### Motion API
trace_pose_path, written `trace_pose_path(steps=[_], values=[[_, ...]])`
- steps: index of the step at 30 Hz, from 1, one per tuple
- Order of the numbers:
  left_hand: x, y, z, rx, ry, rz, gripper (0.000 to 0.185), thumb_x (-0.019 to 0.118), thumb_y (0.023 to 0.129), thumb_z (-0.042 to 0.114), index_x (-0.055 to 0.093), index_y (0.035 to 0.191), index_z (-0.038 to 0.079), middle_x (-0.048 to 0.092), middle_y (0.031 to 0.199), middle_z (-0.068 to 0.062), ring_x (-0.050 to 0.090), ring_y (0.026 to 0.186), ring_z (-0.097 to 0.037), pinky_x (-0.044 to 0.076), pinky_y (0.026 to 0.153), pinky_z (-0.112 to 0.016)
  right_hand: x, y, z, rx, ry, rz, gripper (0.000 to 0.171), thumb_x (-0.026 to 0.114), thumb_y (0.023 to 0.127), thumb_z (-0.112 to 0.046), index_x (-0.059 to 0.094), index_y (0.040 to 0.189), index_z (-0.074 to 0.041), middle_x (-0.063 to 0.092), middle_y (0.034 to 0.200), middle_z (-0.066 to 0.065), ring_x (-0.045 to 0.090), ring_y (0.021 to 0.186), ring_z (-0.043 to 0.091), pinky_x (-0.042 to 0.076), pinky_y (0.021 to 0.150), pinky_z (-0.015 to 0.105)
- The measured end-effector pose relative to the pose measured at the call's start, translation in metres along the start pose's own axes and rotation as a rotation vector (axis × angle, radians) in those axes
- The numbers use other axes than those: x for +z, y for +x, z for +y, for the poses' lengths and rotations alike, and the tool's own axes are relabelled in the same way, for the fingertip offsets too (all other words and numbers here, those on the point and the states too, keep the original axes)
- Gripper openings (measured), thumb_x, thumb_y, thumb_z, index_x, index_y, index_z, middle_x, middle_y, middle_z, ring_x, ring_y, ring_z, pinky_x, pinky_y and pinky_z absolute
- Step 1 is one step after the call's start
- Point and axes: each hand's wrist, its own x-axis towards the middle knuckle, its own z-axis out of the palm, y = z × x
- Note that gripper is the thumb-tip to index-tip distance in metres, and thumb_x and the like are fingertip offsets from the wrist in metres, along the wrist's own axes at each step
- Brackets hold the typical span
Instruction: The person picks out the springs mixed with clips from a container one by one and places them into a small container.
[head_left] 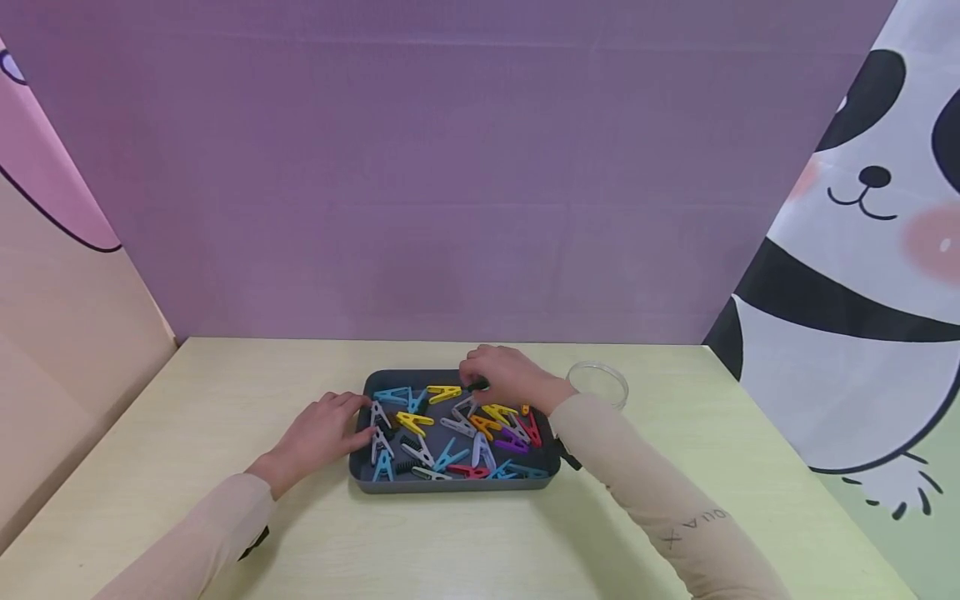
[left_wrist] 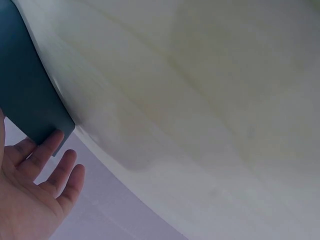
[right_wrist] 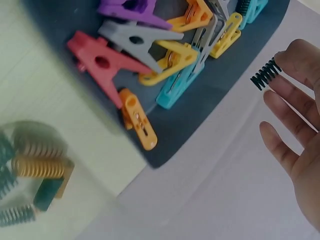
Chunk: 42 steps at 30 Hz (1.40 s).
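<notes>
Our two sleeved forearms come in nearest, above the pale green table (head_left: 225,392). We see the dark tray (head_left: 457,485) between our hands, holding a heap of coloured clothes pegs (head_left: 450,433). Our left hand (head_left: 322,429) rests with relaxed, straight fingers (left_wrist: 47,145) touching the tray's left wall, holding nothing. Our right hand (head_left: 506,377) hangs over the tray's far edge, pinching a small dark spring (right_wrist: 265,73) at its fingertips (right_wrist: 300,57), the other fingers spread loosely. Just right of that hand stands a clear round dish (head_left: 597,382) holding more springs (right_wrist: 37,167), yellow and green.
</notes>
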Motion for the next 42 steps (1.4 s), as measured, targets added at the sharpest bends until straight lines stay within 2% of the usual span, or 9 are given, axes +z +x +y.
trace_pose_path(steps=[11, 20, 25, 36, 42], values=[[0.0, 0.0, 0.0, -0.009, -0.009, -0.01, 0.046, 0.062, 0.083, 0.039, 0.057, 0.117, 0.008, 0.06, 0.118, -0.011, 0.055, 0.106, -0.03, 0.046, 0.09, -0.046, -0.015, -0.025, 0.016, -0.002, 0.047, 0.064, 0.013, 0.071, 0.076, -0.018, 0.062, 0.086, -0.016, 0.059, 0.084, -0.004, 0.051, 0.078, 0.014, 0.048, 0.07, 0.027], [0.0, 0.0, -0.001, 0.001, -0.005, 0.008, 0.046, 0.062, 0.083, 0.039, 0.058, 0.116, 0.008, 0.061, 0.117, -0.011, 0.055, 0.105, -0.03, 0.047, 0.089, -0.046, -0.031, -0.05, 0.03, 0.063, 0.119, 0.094, 0.012, 0.068, 0.078, -0.014, 0.062, 0.088, -0.016, 0.061, 0.091, -0.004, 0.056, 0.088, 0.015, 0.05, 0.078, 0.032], [0.0, 0.0, -0.001, 0.001, -0.011, 0.009, 0.046, 0.062, 0.083, 0.039, 0.057, 0.117, 0.008, 0.061, 0.117, -0.011, 0.055, 0.105, -0.03, 0.047, 0.089, -0.046, -0.036, -0.064, 0.039, 0.086, 0.125, 0.129, 0.013, 0.068, 0.077, -0.013, 0.061, 0.087, -0.018, 0.06, 0.09, -0.004, 0.053, 0.084, 0.014, 0.049, 0.076, 0.032], [0.001, 0.0, 0.0, -0.016, -0.014, -0.008, 0.047, 0.062, 0.083, 0.04, 0.057, 0.118, 0.008, 0.06, 0.118, -0.011, 0.054, 0.107, -0.03, 0.046, 0.09, -0.046, -0.045, -0.091, 0.058, 0.105, 0.174, 0.225, 0.014, 0.068, 0.075, -0.009, 0.06, 0.085, -0.013, 0.059, 0.084, -0.004, 0.054, 0.083, 0.012, 0.049, 0.076, 0.034], [0.001, 0.001, 0.0, -0.012, -0.012, -0.005, 0.047, 0.062, 0.083, 0.039, 0.057, 0.118, 0.008, 0.06, 0.118, -0.01, 0.054, 0.106, -0.029, 0.046, 0.09, -0.046, -0.04, -0.104, 0.068, 0.113, 0.186, 0.275, 0.013, 0.069, 0.074, -0.007, 0.061, 0.083, -0.013, 0.06, 0.082, -0.003, 0.053, 0.081, 0.013, 0.048, 0.075, 0.034]])
